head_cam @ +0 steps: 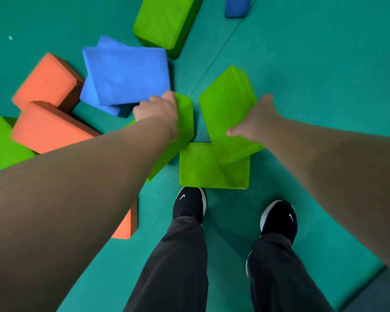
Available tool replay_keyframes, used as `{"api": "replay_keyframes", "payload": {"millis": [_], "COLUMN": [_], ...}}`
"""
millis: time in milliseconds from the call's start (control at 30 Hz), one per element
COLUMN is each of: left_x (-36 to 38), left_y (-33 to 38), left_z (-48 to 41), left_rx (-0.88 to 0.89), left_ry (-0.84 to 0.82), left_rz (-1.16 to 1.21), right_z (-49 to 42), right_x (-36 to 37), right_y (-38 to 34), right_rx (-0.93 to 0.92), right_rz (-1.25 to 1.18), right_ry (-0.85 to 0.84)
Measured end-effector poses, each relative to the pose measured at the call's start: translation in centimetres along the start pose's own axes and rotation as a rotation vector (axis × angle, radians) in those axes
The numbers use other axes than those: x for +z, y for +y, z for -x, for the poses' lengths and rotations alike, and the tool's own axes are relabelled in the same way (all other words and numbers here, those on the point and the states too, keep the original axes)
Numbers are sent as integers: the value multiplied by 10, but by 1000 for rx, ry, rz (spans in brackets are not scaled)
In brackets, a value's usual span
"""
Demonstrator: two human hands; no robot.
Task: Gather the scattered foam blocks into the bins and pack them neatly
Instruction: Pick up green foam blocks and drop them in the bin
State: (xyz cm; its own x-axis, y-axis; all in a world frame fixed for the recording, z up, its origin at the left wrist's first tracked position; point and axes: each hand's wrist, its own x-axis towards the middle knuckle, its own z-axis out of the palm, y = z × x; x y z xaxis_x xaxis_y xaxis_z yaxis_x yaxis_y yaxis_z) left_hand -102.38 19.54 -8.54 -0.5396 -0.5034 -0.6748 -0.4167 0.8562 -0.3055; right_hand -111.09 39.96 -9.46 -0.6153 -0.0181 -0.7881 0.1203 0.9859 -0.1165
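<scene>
My left hand (159,113) grips the top edge of a green foam block (180,129) that tilts up from the teal floor mat (313,75). My right hand (254,121) holds a second green block (226,104), raised and tilted, with the thumb on its near face. Under that one a third green block (196,167) lies flat on the mat just in front of my shoes. A blue block (126,75) lies on another blue one right beside my left hand. No bin is in view.
Two orange blocks (47,79) (47,129) and a green block (2,143) crowd the left. Another orange block (126,224) peeks from under my left forearm. A large green block (164,21) and a dark blue block (236,5) lie farther ahead. My shoes (190,203) stand on the mat.
</scene>
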Motion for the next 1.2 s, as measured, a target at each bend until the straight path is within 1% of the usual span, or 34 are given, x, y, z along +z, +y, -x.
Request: {"api": "replay_keyframes", "payload": {"millis": [100, 167, 233, 333, 400, 500, 633, 733, 867, 967, 1067, 1200], "left_x": [-11, -21, -32, -48, -59, -69, -68, -57, -49, -56, -71, -91], "left_y": [11, 24, 41, 73, 102, 153, 215, 254, 311, 361, 418, 487], "left_z": [29, 52, 75, 107, 131, 176, 240, 288, 348, 395, 445, 515], "left_rx": [102, 166, 219, 315, 392, 498, 584, 647, 638, 671, 736, 819], "left_ry": [104, 134, 122, 142, 167, 159, 164, 135, 46, 70, 117, 146], "left_rz": [-123, -234, -326, -395, -441, -502, -466, -427, -333, -331, -324, -208], "right_z": [23, 38, 57, 88, 114, 159, 213, 245, 287, 318, 346, 388], "right_x": [-4, -11, -22, -38, -48, -51, -40, -31, -25, -33, -49, -62], "right_y": [19, 39, 67, 117, 156, 221, 295, 344, 415, 476, 541, 626], "right_rx": [-38, -19, 71, 176, 259, 353, 421, 428, 421, 424, 465, 553], "right_rz": [196, 219, 132, -51, -180, -318, -440, -542, -572, -616, -789, -995], "right_ry": [55, 56, 51, 39, 18, 4, -8, 5, 153, 236, 312, 397]}}
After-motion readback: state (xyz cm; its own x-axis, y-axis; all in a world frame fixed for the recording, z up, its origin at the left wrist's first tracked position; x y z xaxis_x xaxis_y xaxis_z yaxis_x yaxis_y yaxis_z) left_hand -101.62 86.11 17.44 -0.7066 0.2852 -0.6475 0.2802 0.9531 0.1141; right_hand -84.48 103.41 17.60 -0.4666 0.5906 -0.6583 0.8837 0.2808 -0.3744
